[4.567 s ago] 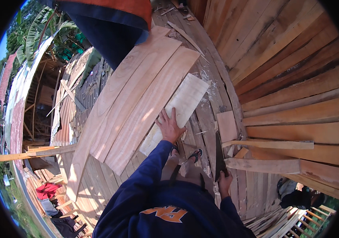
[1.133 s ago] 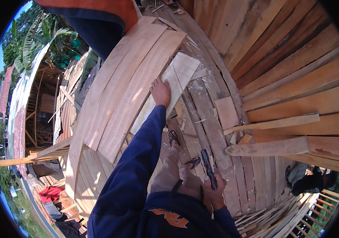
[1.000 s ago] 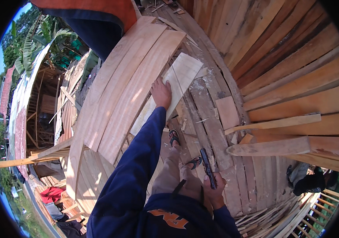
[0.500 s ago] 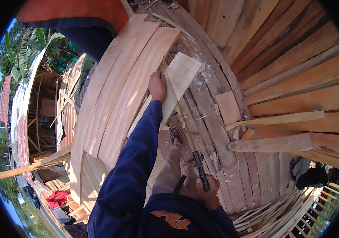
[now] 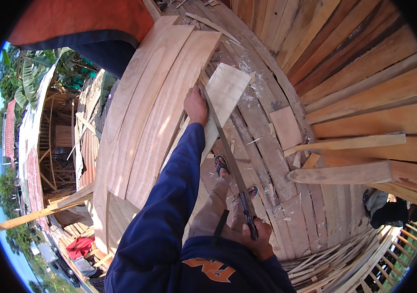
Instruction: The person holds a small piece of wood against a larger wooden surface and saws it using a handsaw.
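A pale short board (image 5: 223, 105) leans against the far curved wall of planks (image 5: 154, 97), its lower end hidden behind the person's outstretched left arm. The left hand (image 5: 195, 105) rests flat against this board at its left edge, fingers laid together and pointing up and away; whether the thumb hooks round the edge cannot be told. A long handsaw (image 5: 228, 156) runs from that hand back toward the body, its thin blade lying along the board's left edge and slanting down to the right. The right hand (image 5: 257, 237) is closed in a fist round the saw's dark handle, near the person's waist. Below the blade, the person's feet in sandals (image 5: 220, 163) stand on the rough floor planks (image 5: 267, 146), which are strewn with chips. To the right, thick timber ribs (image 5: 345, 171) jut out from the darker side planking. On the far left, a bare wooden frame (image 5: 62, 146) stands outside.
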### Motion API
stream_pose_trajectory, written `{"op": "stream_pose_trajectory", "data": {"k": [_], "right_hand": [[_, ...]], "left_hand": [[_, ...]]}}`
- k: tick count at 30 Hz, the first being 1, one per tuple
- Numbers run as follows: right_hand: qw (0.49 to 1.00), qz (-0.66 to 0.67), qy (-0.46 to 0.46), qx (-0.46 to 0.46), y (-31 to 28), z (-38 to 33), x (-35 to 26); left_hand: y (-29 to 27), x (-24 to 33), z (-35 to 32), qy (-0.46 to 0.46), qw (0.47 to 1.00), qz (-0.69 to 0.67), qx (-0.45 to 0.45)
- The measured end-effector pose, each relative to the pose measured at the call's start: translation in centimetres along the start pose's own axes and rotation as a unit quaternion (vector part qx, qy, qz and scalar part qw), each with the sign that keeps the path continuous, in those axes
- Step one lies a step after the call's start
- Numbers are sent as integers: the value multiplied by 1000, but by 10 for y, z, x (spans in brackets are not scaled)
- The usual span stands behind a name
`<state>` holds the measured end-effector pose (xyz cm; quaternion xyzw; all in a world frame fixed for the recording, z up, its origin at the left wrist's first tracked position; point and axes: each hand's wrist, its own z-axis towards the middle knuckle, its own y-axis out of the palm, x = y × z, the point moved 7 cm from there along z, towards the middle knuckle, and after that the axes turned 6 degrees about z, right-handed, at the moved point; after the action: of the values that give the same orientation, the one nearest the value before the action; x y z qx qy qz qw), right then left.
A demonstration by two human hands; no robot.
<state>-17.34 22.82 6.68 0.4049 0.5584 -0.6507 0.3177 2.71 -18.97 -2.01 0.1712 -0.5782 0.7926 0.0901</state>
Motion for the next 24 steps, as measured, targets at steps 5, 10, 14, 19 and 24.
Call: {"op": "stream_pose_trajectory", "data": {"k": [5,10,14,19,24], "right_hand": [[987,120,96,44,-7,5,2],[995,33,58,-70,-15,23,-25],[996,24,44,-72,-19,28,-34],[997,49,36,-53,-19,28,-28],[996,60,33,-51,-25,30,-31]], "left_hand": [[4,1,-1,-5,998,51,-22],[2,1,0,1,999,43,-13],[4,-4,1,4,1000,20,-4],[1,-1,1,4,1000,0,-16],[1,-2,1,-14,999,6,-30]]}}
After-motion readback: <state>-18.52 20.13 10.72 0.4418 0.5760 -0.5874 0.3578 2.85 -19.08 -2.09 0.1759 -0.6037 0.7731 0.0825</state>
